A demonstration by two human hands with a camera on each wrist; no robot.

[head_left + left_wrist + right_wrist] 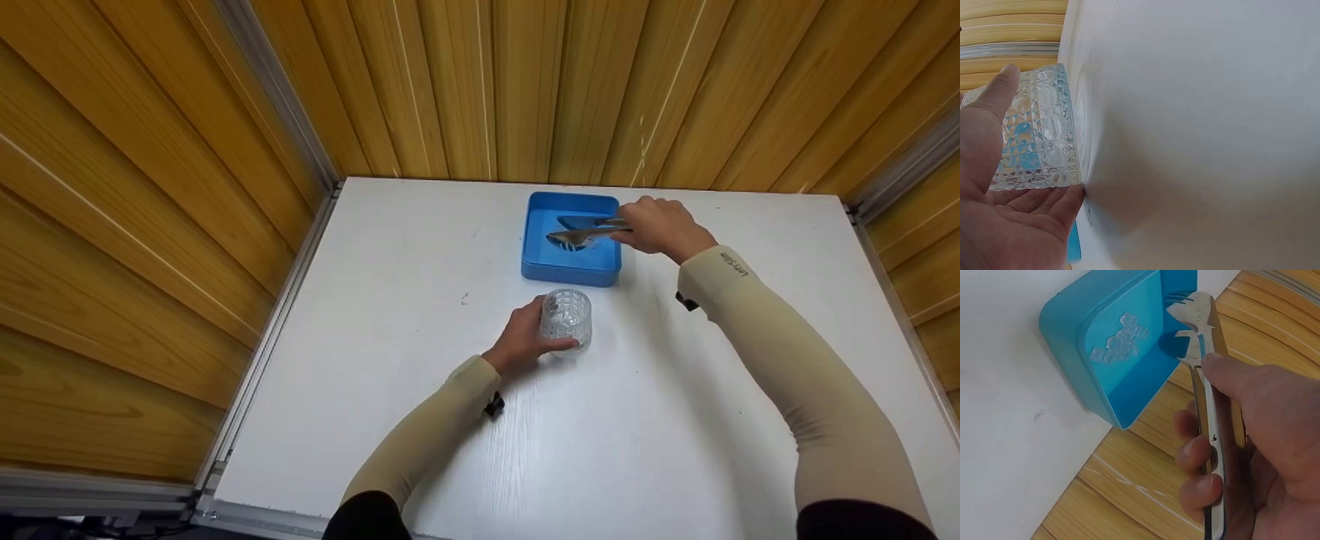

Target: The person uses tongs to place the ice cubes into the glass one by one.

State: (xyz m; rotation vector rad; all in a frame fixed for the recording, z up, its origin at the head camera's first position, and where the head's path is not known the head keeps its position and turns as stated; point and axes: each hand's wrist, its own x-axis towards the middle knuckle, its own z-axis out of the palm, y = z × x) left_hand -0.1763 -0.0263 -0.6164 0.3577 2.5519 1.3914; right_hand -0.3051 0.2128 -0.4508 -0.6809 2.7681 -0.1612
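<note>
My left hand (525,337) grips a clear textured glass (568,315) from its left side, thumb on the near wall and fingers behind. In the left wrist view the glass (1044,129) seems to stand on the table. Metal serving tongs (1210,410) with fork-like tips are held in my right hand (660,225), thumb on one arm and fingers curled round the other. The tongs' tips hang over a blue square box (570,279), slightly apart, with nothing visible between them. Several clear ice-like cubes (1120,343) lie on the box's floor.
The box stands near the back edge of the white table (405,300), just behind the glass. A wood-panelled wall (525,90) rises behind the table, and another panelled wall (112,225) runs along the left side.
</note>
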